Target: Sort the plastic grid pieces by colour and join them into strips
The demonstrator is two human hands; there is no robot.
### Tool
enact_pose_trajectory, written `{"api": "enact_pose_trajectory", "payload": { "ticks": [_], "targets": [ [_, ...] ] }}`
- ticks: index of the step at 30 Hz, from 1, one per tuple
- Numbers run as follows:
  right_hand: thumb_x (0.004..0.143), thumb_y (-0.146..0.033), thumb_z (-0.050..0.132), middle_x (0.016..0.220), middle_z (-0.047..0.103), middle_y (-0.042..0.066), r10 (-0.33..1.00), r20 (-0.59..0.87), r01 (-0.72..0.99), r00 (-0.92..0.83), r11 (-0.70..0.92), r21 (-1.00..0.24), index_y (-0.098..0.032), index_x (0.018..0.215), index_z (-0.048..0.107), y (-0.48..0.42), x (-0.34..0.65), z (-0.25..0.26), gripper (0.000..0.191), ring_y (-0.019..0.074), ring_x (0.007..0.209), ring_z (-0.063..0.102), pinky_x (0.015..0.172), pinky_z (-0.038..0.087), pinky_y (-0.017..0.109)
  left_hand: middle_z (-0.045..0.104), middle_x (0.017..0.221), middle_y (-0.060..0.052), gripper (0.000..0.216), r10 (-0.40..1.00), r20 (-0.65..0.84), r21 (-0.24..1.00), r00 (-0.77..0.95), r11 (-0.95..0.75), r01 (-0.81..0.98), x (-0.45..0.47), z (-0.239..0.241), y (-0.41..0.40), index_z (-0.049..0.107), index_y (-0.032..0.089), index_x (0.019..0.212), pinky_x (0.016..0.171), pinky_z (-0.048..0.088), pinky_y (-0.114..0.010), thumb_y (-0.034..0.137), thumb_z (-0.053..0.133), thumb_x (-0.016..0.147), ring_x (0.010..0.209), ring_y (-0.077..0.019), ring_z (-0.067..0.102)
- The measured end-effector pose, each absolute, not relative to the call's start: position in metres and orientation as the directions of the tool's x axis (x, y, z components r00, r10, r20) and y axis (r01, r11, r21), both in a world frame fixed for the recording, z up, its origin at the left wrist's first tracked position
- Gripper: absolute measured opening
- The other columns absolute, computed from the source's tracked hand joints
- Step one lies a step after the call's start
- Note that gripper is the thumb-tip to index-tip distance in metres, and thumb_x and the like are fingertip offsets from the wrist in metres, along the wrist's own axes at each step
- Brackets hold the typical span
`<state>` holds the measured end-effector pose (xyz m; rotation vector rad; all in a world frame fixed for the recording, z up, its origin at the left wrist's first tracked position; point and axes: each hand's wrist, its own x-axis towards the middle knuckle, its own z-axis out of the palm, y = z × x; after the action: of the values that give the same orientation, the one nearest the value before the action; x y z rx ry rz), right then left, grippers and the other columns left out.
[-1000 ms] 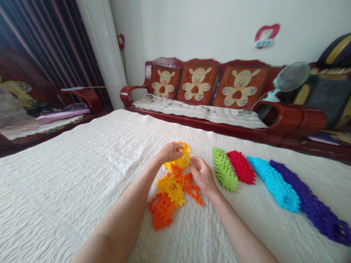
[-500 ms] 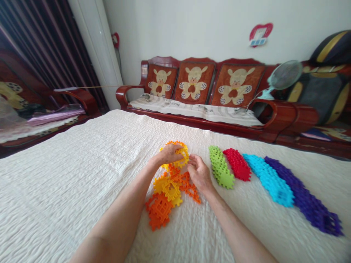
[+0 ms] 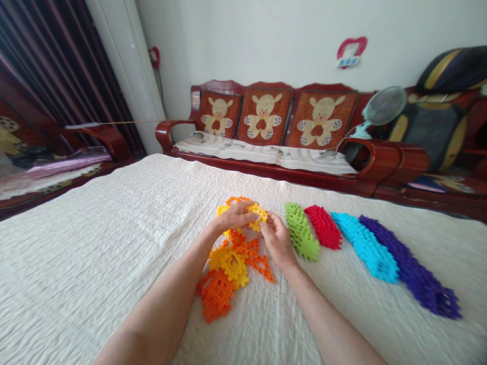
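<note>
white quilted cloth [image 3: 125, 238] spans the foreground. left hand [image 3: 234, 217] and right hand [image 3: 277, 241] have fingers pinched on a yellow, toothed plastic piece [image 3: 262, 215], at the far end of the orange-and-yellow plastic pile [image 3: 219, 290]. pinch flat faces; keep edge teeth unobstructed.

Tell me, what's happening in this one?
A person's left hand and right hand hold a yellow piece between them, at the far end of jumbled orange and yellow pieces on a white quilted cover. To the right lie a green row, red row, light-blue row and purple row.
</note>
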<state>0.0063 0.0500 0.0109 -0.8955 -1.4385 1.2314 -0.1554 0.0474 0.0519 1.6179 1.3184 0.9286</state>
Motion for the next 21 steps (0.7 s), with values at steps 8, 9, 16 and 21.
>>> {"api": "enact_pose_trajectory", "payload": {
  "ticks": [8, 9, 16, 21],
  "targets": [
    [0.077, -0.044, 0.061, 0.104, 0.065, 0.008, 0.956, 0.224, -0.058, -0.189, 0.217, -0.974, -0.019, 0.119, 0.052, 0.051, 0.006, 0.007, 0.050, 0.0194, 0.083, 0.065, 0.069, 0.054, 0.031, 0.066, 0.076, -0.005, 0.051, 0.966, -0.089, 0.967, 0.244, 0.025, 0.255, -0.159, 0.050, 0.048, 0.059, 0.016, 0.109, 0.049, 0.046, -0.021, 0.058, 0.041, 0.087, 0.054, -0.0124, 0.062],
    [0.077, -0.043, 0.061, 0.105, 0.064, 0.008, 0.956, 0.230, -0.045, -0.180, 0.225, -0.973, -0.020, 0.123, 0.050, 0.050, 0.006, 0.008, 0.053, 0.0189, 0.082, 0.065, 0.068, 0.054, 0.031, 0.066, 0.077, -0.005, 0.050, 0.963, -0.102, 0.968, 0.249, 0.038, 0.247, -0.159, 0.049, 0.048, 0.060, 0.016, 0.109, 0.049, 0.047, -0.022, 0.057, 0.041, 0.087, 0.054, -0.0126, 0.062],
    [0.079, -0.043, 0.059, 0.105, 0.064, 0.008, 0.940, 0.276, 0.000, -0.201, 0.281, -0.960, -0.020, 0.112, 0.056, 0.050, 0.006, 0.009, 0.040, 0.0178, 0.079, 0.065, 0.071, 0.054, 0.031, 0.066, 0.078, -0.005, 0.046, 0.976, -0.067, 0.953, 0.205, 0.002, 0.302, -0.158, 0.054, 0.046, 0.056, 0.016, 0.119, 0.049, 0.046, -0.021, 0.047, 0.051, 0.085, 0.052, -0.0100, 0.059],
    [0.080, -0.037, 0.059, 0.103, 0.064, 0.008, 0.897, 0.422, 0.071, -0.129, 0.433, -0.899, -0.020, 0.106, 0.057, 0.056, 0.008, 0.003, 0.030, 0.0174, 0.084, 0.063, 0.072, 0.053, 0.031, 0.067, 0.086, -0.004, 0.047, 0.973, 0.092, 0.922, 0.213, -0.164, 0.351, -0.163, 0.046, 0.055, 0.055, 0.015, 0.123, 0.059, 0.047, -0.020, 0.031, 0.061, 0.079, 0.064, -0.0086, 0.058]
  ]
}}
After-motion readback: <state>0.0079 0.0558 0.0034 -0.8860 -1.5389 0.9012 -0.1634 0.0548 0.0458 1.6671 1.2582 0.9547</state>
